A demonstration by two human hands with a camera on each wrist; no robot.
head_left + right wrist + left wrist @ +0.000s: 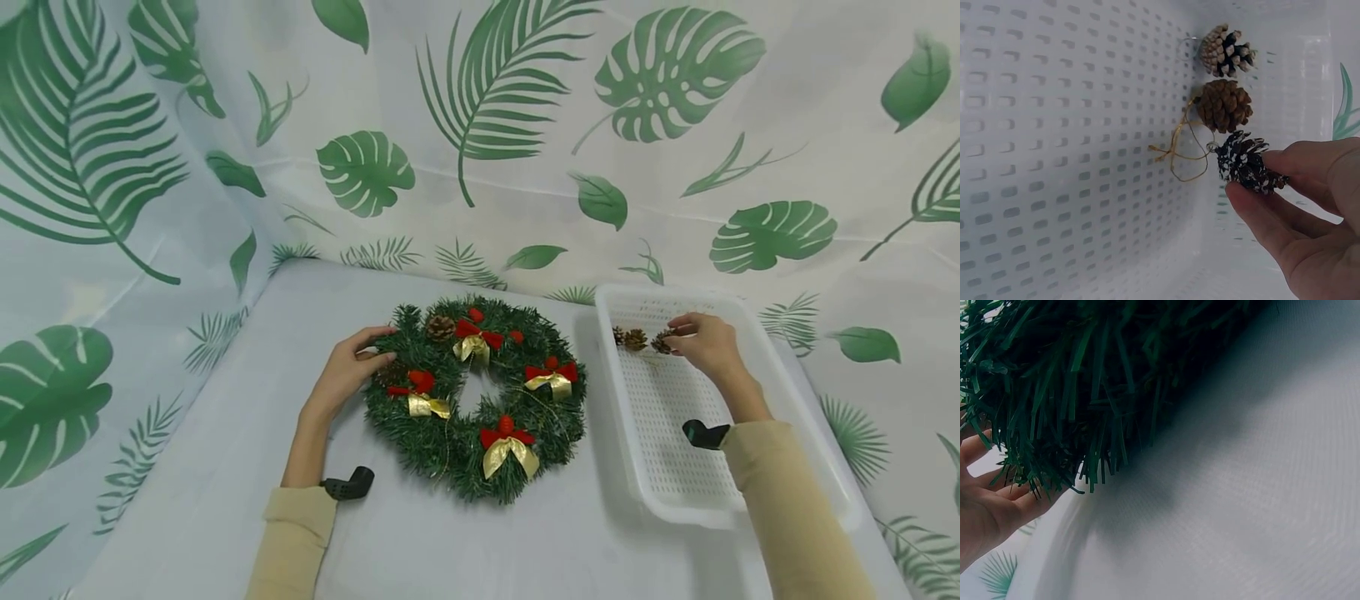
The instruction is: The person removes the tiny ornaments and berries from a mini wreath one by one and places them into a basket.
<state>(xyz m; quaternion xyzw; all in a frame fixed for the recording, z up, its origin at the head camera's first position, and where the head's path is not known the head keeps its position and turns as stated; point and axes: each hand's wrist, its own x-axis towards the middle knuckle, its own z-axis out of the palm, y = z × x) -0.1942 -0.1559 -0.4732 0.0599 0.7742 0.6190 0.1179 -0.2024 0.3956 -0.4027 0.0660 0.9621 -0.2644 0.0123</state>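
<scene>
A green wreath [412,437] with red-and-gold bows lies flat on the white table. At its left edge my left hand [345,371] grips the foliage, thumb on top beside a partly hidden pine cone. In the left wrist view, those fingers [1019,500] disappear behind the green strands. Over in the white basket, my right hand [705,343] pinches a dark, white-flecked pine cone [1244,164] between thumb and fingers. Beside that cone sit a brown pine cone [1224,105] with a gold string and a pale-tipped pine cone [1219,53].
The white perforated basket [622,417] stands to the right of the wreath, its raised rim around the pine cones. Another pine cone [439,327] sits on the wreath's upper left. Leaf-printed cloth [510,217] hangs behind and beside the table.
</scene>
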